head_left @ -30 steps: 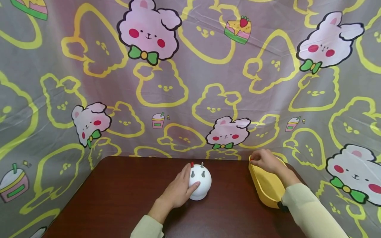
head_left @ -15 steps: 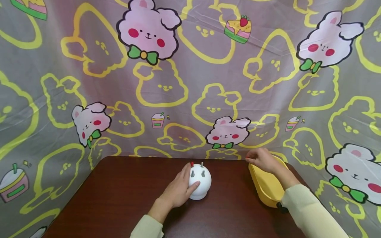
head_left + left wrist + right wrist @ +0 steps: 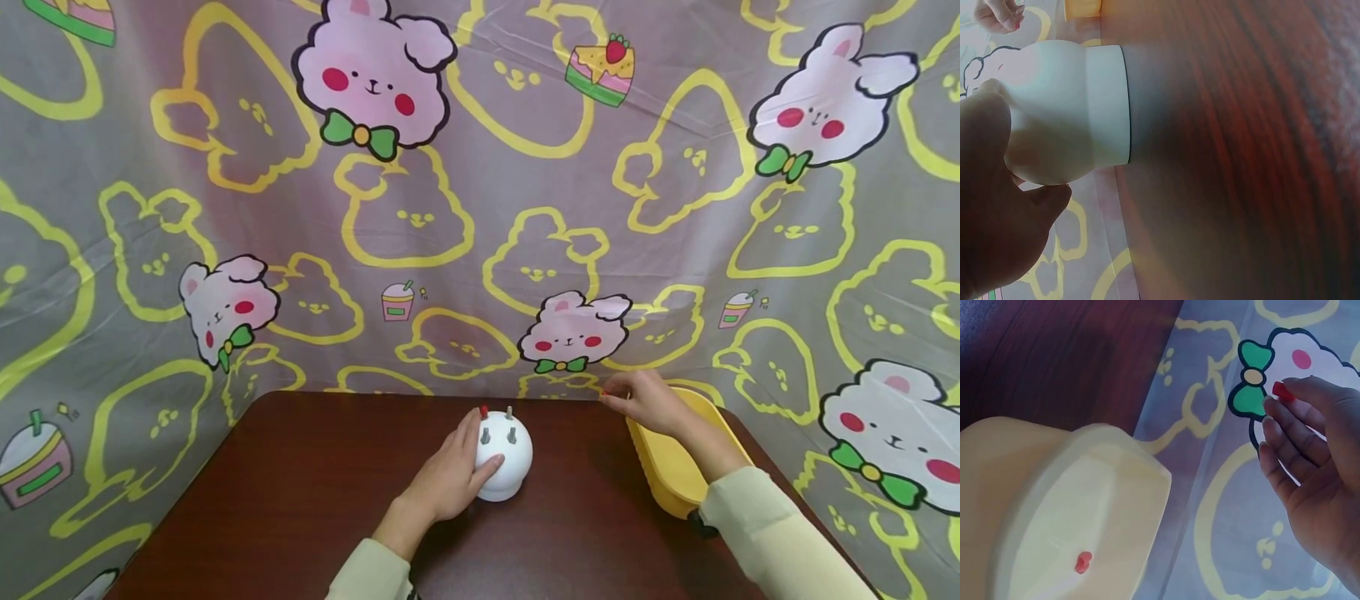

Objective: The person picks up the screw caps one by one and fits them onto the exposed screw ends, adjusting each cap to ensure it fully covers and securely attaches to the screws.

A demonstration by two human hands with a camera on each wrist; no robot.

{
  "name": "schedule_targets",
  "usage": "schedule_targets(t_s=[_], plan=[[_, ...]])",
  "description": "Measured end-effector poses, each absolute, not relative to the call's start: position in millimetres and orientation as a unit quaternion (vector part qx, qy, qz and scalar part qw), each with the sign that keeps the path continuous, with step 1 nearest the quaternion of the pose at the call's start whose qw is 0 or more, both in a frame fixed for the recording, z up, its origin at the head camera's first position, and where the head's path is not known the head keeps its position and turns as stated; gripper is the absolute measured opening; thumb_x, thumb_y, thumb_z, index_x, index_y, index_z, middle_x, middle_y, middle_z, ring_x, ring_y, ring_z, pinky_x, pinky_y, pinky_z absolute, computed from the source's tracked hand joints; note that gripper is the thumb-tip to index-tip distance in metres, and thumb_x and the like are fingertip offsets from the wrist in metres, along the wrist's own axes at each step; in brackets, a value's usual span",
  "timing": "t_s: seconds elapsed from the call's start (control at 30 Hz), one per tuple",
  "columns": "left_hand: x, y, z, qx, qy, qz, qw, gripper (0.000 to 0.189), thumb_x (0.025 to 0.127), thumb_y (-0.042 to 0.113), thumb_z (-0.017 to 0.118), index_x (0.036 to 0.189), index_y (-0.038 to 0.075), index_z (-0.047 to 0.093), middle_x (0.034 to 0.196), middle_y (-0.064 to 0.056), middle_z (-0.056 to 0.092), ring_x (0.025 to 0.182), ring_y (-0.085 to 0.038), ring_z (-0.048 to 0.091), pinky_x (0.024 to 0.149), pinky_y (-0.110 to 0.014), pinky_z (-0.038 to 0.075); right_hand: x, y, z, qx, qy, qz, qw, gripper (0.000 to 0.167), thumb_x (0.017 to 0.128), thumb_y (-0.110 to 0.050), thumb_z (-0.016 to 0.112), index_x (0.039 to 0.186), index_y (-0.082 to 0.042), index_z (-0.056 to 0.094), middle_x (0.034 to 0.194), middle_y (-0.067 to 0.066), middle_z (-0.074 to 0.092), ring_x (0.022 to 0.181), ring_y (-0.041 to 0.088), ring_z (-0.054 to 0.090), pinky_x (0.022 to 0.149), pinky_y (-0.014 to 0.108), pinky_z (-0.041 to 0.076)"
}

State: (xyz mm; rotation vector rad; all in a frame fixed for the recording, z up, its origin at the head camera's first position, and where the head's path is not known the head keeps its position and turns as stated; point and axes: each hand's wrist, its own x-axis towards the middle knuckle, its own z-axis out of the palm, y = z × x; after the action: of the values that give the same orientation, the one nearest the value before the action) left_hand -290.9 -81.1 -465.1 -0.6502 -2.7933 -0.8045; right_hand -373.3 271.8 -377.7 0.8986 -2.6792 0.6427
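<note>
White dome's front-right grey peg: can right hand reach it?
Likely yes: the left hand holds the white dome on its left; nothing visible stands between the right hand and the grey peg.

A grey cloth (image 3: 480, 185) printed with yellow animal outlines (image 3: 417, 219), white rabbit heads (image 3: 375, 71) with green bows (image 3: 362, 135), cake slices (image 3: 598, 73) and pink cups (image 3: 397, 304) hangs behind and beside a dark red-brown desk (image 3: 300, 475).
</note>
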Motion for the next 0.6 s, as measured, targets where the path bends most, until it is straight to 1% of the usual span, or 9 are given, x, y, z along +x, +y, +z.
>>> schedule_targets(t_s=[0.1, 0.17, 0.33, 0.47, 0.6], plan=[[-290.8, -81.1, -464.5, -0.217, -0.936, -0.267, 0.082, 0.087, 0.103, 0.059, 0.047, 0.162, 0.002, 0.018, 0.168, -0.016, 0.020, 0.148, -0.034, 0.034, 0.116, -0.049, 0.037, -372.1, 269.2, -376.1, 0.310, -0.917, 0.220, 0.124, 0.006, 0.092, -0.012, 0.076, 0.087, -0.012, 0.076, 0.078, -0.009, 0.071, 0.068, 0.005, 0.060, 0.063, 0.028, 0.052], [-290.9, -81.0, -464.6, -0.217, -0.936, -0.266, 0.082, 0.087, 0.104, 0.059, 0.047, 0.162, 0.002, 0.018, 0.168, -0.016, 0.020, 0.148, -0.034, 0.034, 0.116, -0.049, 0.037, -371.6, 268.2, -375.7, 0.311, -0.916, 0.220, 0.126, 0.004, 0.092, -0.013, 0.077, 0.089, -0.010, 0.077, 0.079, -0.008, 0.072, 0.069, 0.005, 0.061, 0.063, 0.028, 0.053], [-291.4, -80.9, -464.9, -0.219, -0.935, -0.265, 0.084, 0.086, 0.104, 0.058, 0.047, 0.163, 0.002, 0.017, 0.168, -0.016, 0.020, 0.149, -0.034, 0.033, 0.117, -0.049, 0.036, -370.6, 265.1, -374.7, 0.312, -0.913, 0.228, 0.130, 0.007, 0.092, -0.014, 0.078, 0.092, -0.007, 0.077, 0.082, -0.006, 0.073, 0.072, 0.006, 0.063, 0.065, 0.029, 0.055], [-291.4, -80.9, -465.0, -0.218, -0.935, -0.266, 0.084, 0.087, 0.104, 0.059, 0.047, 0.163, 0.002, 0.017, 0.168, -0.016, 0.020, 0.149, -0.034, 0.033, 0.116, -0.049, 0.036, -368.8, 261.1, -373.4, 0.310, -0.912, 0.233, 0.132, 0.006, 0.092, -0.015, 0.078, 0.090, -0.009, 0.076, 0.081, -0.007, 0.073, 0.072, 0.006, 0.064, 0.066, 0.029, 0.055], [-291.3, -80.7, -465.5, -0.219, -0.935, -0.267, 0.084, 0.087, 0.104, 0.059, 0.047, 0.162, 0.002, 0.018, 0.168, -0.017, 0.021, 0.149, -0.034, 0.034, 0.116, -0.050, 0.037, -367.2, 256.7, -372.9, 0.308, -0.914, 0.230, 0.131, 0.007, 0.092, -0.017, 0.078, 0.087, -0.012, 0.075, 0.079, -0.010, 0.070, 0.068, 0.005, 0.061, 0.065, 0.028, 0.054]])
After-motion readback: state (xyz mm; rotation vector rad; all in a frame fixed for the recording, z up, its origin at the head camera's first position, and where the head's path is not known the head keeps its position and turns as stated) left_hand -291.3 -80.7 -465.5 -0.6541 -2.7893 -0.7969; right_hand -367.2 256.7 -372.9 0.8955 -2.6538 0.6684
